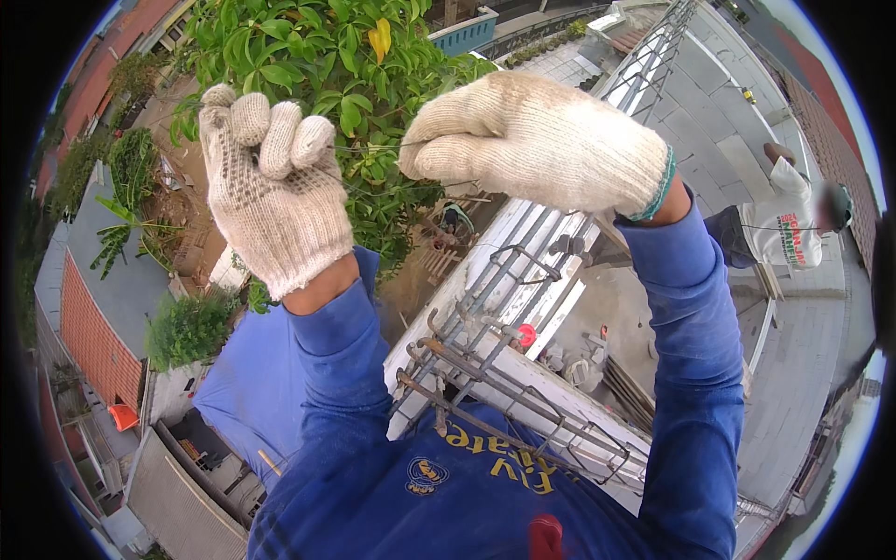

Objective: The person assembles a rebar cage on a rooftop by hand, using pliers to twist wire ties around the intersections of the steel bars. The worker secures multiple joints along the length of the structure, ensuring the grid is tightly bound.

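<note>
Both of my hands wear off-white knitted work gloves and are raised ahead of me, above a frame of steel rebar point(476, 373). My left hand point(275, 201) is closed, its fingers curled toward the dotted palm. Thin dark wire point(366, 147) stretches across the gap from it to my right hand point(551, 140). The right fingers are pressed together on the wire, and this glove has a green cuff. Inside the gloves the wire's ends are hidden. Neither hand touches the rebar below.
Close to my body, the rebar has bent, protruding ends. A long rebar cage point(653, 56) continues at the far right, near grey block walls point(714, 121). Another person point(779, 219) is at the right. A leafy tree point(308, 56) stands ahead; the ground lies well below.
</note>
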`<state>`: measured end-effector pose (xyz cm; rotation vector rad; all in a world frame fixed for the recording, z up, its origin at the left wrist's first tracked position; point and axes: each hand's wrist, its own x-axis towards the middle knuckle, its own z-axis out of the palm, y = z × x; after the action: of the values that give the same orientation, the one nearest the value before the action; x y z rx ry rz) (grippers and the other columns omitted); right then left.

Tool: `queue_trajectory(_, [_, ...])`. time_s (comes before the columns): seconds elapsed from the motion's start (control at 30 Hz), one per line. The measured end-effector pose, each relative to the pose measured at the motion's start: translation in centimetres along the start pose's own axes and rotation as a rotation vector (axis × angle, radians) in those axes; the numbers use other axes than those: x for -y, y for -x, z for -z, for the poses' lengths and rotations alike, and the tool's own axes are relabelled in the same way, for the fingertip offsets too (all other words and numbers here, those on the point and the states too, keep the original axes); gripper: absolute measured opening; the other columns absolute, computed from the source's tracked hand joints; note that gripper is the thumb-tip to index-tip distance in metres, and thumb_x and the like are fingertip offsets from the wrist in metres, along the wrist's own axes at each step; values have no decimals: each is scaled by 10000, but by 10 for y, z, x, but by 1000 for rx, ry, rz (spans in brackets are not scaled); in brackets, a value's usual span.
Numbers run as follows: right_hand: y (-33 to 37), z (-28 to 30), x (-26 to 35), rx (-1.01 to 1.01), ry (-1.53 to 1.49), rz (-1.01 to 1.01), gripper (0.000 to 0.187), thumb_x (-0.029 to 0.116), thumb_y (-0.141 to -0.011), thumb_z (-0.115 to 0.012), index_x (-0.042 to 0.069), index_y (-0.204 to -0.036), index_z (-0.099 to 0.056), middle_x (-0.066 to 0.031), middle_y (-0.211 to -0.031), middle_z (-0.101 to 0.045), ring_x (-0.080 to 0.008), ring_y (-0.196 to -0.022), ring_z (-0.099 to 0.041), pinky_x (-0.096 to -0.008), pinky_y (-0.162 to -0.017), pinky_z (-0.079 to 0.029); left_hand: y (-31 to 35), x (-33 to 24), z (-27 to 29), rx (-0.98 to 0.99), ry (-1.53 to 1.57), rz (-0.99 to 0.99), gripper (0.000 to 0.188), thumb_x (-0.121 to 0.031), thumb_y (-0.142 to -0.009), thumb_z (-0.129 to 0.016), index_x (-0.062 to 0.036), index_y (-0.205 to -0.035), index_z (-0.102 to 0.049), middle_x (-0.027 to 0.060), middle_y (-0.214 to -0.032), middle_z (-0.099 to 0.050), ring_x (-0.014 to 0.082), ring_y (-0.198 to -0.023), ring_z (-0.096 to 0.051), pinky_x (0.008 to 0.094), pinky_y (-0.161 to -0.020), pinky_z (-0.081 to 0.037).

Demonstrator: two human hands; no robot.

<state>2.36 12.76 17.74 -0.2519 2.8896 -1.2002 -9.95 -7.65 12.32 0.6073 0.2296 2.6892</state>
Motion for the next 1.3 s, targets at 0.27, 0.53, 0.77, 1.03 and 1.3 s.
queue_trajectory(0.27, [14,29,-34,278,-218,-274,516,414,-1091,-695,4,-1404,-719,-55,-1116,-789,-108,-796,-631,-304,-817,-572,-27,-57,60,-31,-13,-45,152,-121,-1150,-471,-32,-1102,-585,11,-767,-471,139,-603,-436,297,-516,-371])
queue_trajectory(0.53, [14,32,-29,243,-200,-283,495,393,-1092,-689,36,-1435,-702,-82,-1321,-769,-154,-1121,-702,-330,-946,-582,-29,-140,112,-125,-126,-186,196,-124,-1124,-465,-101,-948,-549,-30,-688,-454,129,-567,-435,305,-496,-363])
queue_trajectory(0.77, [1,-6,-60,-150,521,-81,682,524,-1023,-662,100,-1553,-585,-188,-1551,-606,-396,-1373,-619,-489,-1131,-517,-17,-119,69,-145,-251,-510,114,-136,-1126,-535,-53,-1096,-608,-6,-742,-499,115,-559,-411,299,-465,-329])
queue_trajectory(1.03, [-36,1,48,-839,656,544,556,67,-780,-907,133,-1319,-786,-138,-1383,-738,-341,-1247,-718,-431,-1047,-595,2,0,-11,-114,-1389,-171,183,-148,-1116,-612,11,-1139,-700,14,-814,-649,71,-678,-542,253,-614,-423])
queue_trajectory(1.3, [-1,17,-28,-811,1041,616,427,200,-786,-801,225,-1213,-787,-27,-1376,-691,-294,-1259,-638,-463,-1074,-548,6,28,-18,11,-972,462,252,-257,-1091,-663,-15,-1119,-725,-24,-774,-616,34,-661,-497,216,-585,-365])
